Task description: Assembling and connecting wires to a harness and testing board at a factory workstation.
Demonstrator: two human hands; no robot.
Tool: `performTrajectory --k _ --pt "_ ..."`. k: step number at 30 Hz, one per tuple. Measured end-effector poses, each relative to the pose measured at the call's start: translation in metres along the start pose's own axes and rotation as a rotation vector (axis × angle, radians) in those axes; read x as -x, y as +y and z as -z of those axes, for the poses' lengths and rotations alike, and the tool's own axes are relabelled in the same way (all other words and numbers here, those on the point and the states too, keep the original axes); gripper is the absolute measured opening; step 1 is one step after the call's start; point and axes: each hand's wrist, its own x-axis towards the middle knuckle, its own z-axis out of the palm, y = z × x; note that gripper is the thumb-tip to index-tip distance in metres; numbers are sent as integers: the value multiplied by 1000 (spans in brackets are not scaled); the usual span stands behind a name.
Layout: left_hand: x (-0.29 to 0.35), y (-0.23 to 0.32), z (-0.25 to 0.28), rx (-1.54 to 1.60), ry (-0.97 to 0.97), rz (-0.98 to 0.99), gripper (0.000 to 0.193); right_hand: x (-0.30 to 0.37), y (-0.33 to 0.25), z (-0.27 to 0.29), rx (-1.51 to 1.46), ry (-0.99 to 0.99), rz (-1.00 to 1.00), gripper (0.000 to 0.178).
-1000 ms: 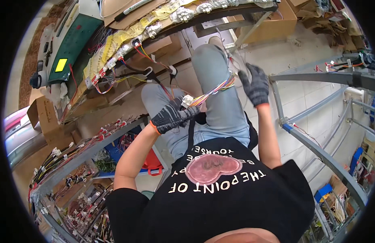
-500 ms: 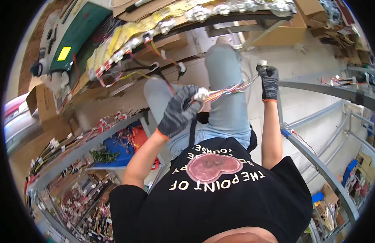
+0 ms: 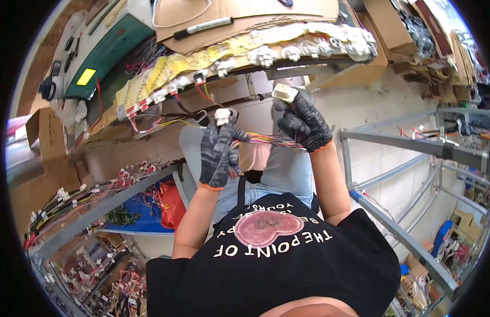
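Observation:
A wire harness of multicoloured wires (image 3: 268,139) runs between my two gloved hands above my knees. My left hand (image 3: 217,156), in a dark grey knit glove, is closed around one end, with a white plug connector (image 3: 222,116) sticking up past the fingers. On the other side my right hand (image 3: 307,126) grips the opposite end, and a larger white connector (image 3: 284,93) stands out beyond its thumb and fingers. Just ahead is a bench-edge strip (image 3: 239,39) with yellow tape and a row of white connectors; several wires hang from its left part.
A black marker (image 3: 202,28) lies on cardboard behind the strip. At the far left stands a green box (image 3: 110,55) with a yellow label. Metal racks (image 3: 409,140) flank me; the left rack's rail (image 3: 112,198) carries wire bundles. Cardboard boxes (image 3: 390,24) sit at the far right.
My right hand has come left and closer to my left hand, so the wires now sag between them. The left hand has turned its connector upward. The view has shifted slightly.

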Motion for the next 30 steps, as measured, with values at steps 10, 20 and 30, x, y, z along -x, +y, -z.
performTrajectory --k 10,20,30 --pt "-51 -4 -18 90 38 -128 14 -49 15 -21 -409 156 -91 23" --pt "-60 2 -23 77 1 -141 19 -42 16 -1 621 -77 411 38" --pt "-52 14 -19 -21 71 -174 20 2 -1 -53 930 393 987 20"
